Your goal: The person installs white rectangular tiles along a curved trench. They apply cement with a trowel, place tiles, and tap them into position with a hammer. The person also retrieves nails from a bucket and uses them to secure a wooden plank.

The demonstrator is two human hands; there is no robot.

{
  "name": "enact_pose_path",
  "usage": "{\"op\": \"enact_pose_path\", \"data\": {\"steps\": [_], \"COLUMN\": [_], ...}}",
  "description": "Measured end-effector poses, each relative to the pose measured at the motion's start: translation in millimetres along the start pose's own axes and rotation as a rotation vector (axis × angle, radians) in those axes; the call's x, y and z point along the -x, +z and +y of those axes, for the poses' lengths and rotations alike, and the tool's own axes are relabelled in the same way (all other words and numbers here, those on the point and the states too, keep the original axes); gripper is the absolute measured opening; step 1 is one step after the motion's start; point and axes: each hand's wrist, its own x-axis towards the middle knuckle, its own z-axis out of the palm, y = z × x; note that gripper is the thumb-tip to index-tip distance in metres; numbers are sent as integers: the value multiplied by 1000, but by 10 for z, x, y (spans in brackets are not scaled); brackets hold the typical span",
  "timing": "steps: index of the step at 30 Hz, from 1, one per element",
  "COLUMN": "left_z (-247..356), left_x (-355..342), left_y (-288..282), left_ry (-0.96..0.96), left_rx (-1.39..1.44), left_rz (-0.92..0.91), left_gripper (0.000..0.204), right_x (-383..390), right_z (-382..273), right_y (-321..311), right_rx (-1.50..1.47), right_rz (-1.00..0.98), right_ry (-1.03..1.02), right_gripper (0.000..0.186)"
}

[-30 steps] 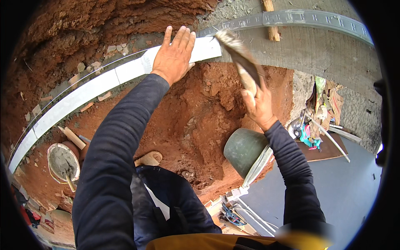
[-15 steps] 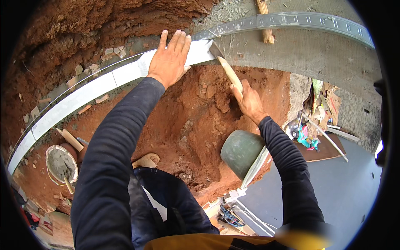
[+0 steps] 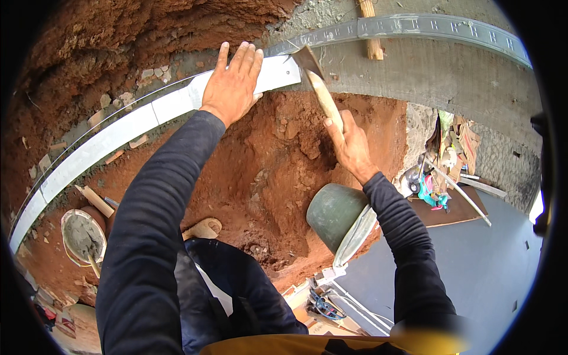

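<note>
Hands first: the left hand (image 3: 232, 83) lies flat, fingers spread, pressing on the white strip (image 3: 118, 139) at about 11 o'clock, so it grips nothing. The right hand (image 3: 350, 147), just right of centre at 1 o'clock, is clamped around the pale wooden handle of a trowel (image 3: 316, 80); its dark blade tip touches the strip's right end, just beside the left hand's fingertips. The 2 hands are apart, with red soil (image 3: 278, 160) between them.

Both forearms wear dark long sleeves. The strip curves from 12 o'clock down to 8 o'clock along the edge of a grey mortar bed. A grey metal rail (image 3: 438, 26) continues the line toward 2 o'clock, crossed by a short wooden peg (image 3: 370, 23).

Further out — at 5 o'clock from the right hand — a dark green rounded bowl (image 3: 334, 213) sits on the soil's edge. At 8 o'clock, a round bucket (image 3: 84, 236) holds grey mortar with a stick in it. At 3 o'clock, scrap boards and a small turquoise toy (image 3: 431, 195) lie on grey floor.
</note>
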Motion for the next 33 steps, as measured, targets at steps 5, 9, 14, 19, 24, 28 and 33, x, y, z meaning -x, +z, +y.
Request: {"op": "enact_pose_path", "data": {"steps": [5, 9, 14, 19, 24, 28, 33], "left_z": [11, 12, 11, 10, 6, -4, 2], "left_x": [5, -2, 1, -6, -9, -12, -31], "left_y": [-14, -12, -12, -16, -30, -43, -12], "left_ry": [-2, -13, -7, -10, -11, -6, -22], "left_rx": [3, 18, -2, 12, 24, 10, 20], "left_rz": [-22, -9, -13, -20, -32, -57, -43], "left_gripper": [87, 88, 88, 89, 89, 91, 92], "right_x": [48, 34, 29, -12, -27, -26, -74], "right_z": [-9, -39, 18, 54, 59, 87, -50], "right_y": [0, 9, 38, 56, -4, 10, -94], "right_rx": [13, 25, -24, 39, 108, 17, 117], "right_rz": [-55, -108, 33, -9, -109, -77, -90], "right_ry": [-101, 15, -194, -16, -3, 17, 32], "right_gripper": [49, 51, 54, 54, 54, 62, 65]}}
